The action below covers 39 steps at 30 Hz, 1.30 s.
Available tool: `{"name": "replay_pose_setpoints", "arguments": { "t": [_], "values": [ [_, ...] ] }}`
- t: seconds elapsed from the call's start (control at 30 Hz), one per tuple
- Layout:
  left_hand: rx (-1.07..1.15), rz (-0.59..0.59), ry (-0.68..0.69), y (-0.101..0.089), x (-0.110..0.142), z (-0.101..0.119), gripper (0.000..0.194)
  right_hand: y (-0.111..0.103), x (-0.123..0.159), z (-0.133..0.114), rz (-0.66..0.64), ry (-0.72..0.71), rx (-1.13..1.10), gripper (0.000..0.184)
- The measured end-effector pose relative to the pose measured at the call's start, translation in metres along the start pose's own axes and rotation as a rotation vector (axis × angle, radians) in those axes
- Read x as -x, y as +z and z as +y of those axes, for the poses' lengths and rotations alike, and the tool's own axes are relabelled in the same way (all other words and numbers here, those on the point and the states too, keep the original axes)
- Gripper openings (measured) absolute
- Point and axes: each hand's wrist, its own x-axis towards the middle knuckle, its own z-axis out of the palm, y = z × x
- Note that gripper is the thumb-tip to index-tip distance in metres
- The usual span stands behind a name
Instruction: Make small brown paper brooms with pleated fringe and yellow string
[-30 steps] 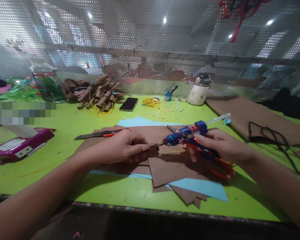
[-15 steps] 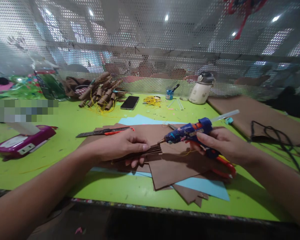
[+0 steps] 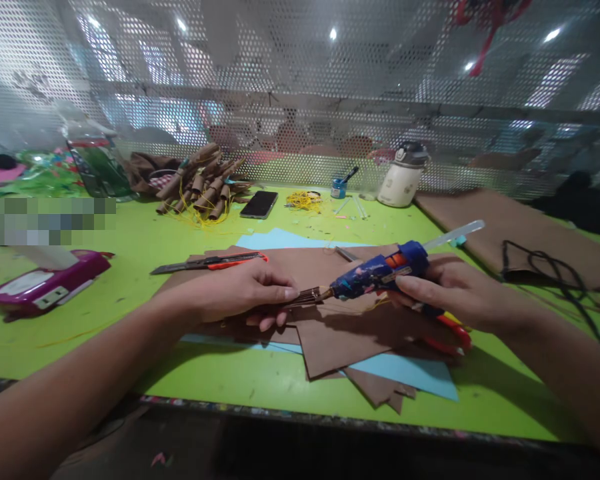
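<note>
My left hand [image 3: 260,297] pinches a small bundle of thin brown strips [image 3: 307,297], their ends poking out to the right. In my right hand [image 3: 445,287] is a blue hot glue gun [image 3: 380,272], with a clear glue stick [image 3: 457,233] standing out of its back. The gun's nozzle meets the right end of the strips. Beneath both hands lie brown sheets [image 3: 350,347] and light blue paper [image 3: 415,375]. A box cutter [image 3: 210,263] lies just behind my left hand. Red-handled scissors [image 3: 455,337] show partly under my right hand.
Rolled brown tubes [image 3: 200,187] with yellow string stand at the back left, by a phone [image 3: 259,205]. A purple power strip [image 3: 45,283] sits at the left. A white bottle [image 3: 403,177] and a black cord [image 3: 550,273] are to the right.
The glue gun's nozzle has dropped slightly from the upper edge of the strips to their right end. The strips have turned a little in my left hand.
</note>
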Motion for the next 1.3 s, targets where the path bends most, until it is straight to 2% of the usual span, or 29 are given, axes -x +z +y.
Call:
{"name": "replay_pose_setpoints", "arguments": {
  "t": [0.33,0.57,0.93,1.13,1.3],
  "values": [
    [0.004,0.009,0.008,0.0009,-0.0008,-0.001,0.046,0.0005,0.0014,0.0002,-0.027,-0.012,-0.002,0.044],
    [-0.033,0.0,0.014,0.0014,-0.0017,-0.0014,0.047,0.0046,-0.0007,-0.0048,0.069,-0.012,0.002,0.043],
    [-0.035,-0.005,0.01,-0.0005,-0.0009,-0.0008,0.048,0.0004,0.0005,0.0004,-0.004,0.015,0.04,0.047],
    [-0.028,-0.003,0.028,-0.0013,0.0002,-0.0002,0.046,-0.0027,0.0037,-0.0034,0.0,-0.051,0.004,0.041],
    [-0.038,-0.004,0.018,-0.0014,0.0011,0.0018,0.046,-0.0036,0.0044,-0.0066,-0.037,-0.039,-0.03,0.038]
  ]
}}
